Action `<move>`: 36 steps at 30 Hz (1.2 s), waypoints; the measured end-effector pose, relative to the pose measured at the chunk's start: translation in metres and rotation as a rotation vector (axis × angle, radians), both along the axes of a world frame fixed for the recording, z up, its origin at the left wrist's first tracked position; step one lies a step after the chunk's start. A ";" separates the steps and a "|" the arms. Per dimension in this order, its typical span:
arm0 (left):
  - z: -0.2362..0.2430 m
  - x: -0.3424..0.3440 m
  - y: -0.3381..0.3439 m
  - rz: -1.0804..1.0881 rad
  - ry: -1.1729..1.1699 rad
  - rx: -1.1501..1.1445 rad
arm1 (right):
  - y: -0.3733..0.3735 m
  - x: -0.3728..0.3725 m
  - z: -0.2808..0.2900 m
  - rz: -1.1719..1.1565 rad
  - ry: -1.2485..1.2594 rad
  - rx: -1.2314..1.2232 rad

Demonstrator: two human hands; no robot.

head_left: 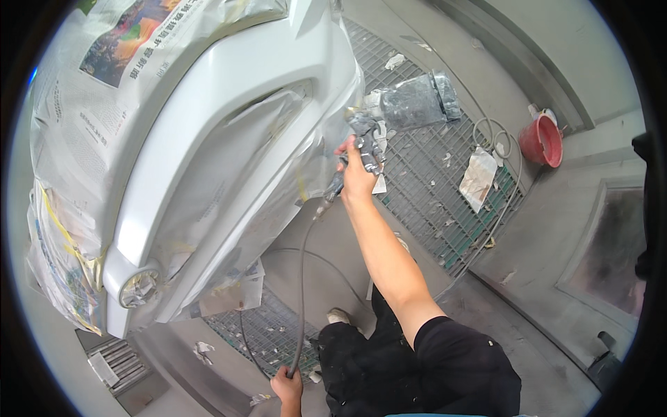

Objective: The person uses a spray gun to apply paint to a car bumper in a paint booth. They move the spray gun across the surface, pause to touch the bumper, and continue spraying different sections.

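Observation:
My right hand (358, 175) is closed around the handle of a metal spray gun (367, 132), held up beside the far right end of a glossy white car bumper (184, 121). From the gun's handle a grey air hose (303, 285) hangs down toward me. Low in the view, my left hand (286, 384) grips that hose, fingers wrapped round it. Printed newspaper (76, 115) and clear plastic film (59, 278) cover the areas around the bumper. Sheeting also fills its long recessed opening (215, 167). A round lamp opening (139, 288) sits at its near end.
Metal floor grating (424, 174) with paper scraps lies to the right. On it is a grey, paint-dusted object (417, 101) whose kind I cannot tell. A red bucket (540, 141) stands by the right wall, near a coiled hose (492, 132). My shoe (339, 316) shows below.

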State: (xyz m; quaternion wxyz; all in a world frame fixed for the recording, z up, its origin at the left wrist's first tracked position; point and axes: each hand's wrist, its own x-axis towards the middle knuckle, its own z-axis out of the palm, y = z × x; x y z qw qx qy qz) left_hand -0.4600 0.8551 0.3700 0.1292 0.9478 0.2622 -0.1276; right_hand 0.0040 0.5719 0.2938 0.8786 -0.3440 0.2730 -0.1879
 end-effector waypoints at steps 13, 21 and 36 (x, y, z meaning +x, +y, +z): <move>0.025 -0.067 0.032 -0.142 -0.122 -0.153 | 0.074 -0.145 0.187 0.729 -0.415 -0.588; 0.057 -0.043 -0.001 -0.155 -0.211 -0.382 | 0.066 -0.105 0.339 1.192 -0.275 -0.887; 0.109 0.108 -0.149 -0.439 -0.133 -0.782 | -0.228 0.121 0.269 0.571 0.261 -1.110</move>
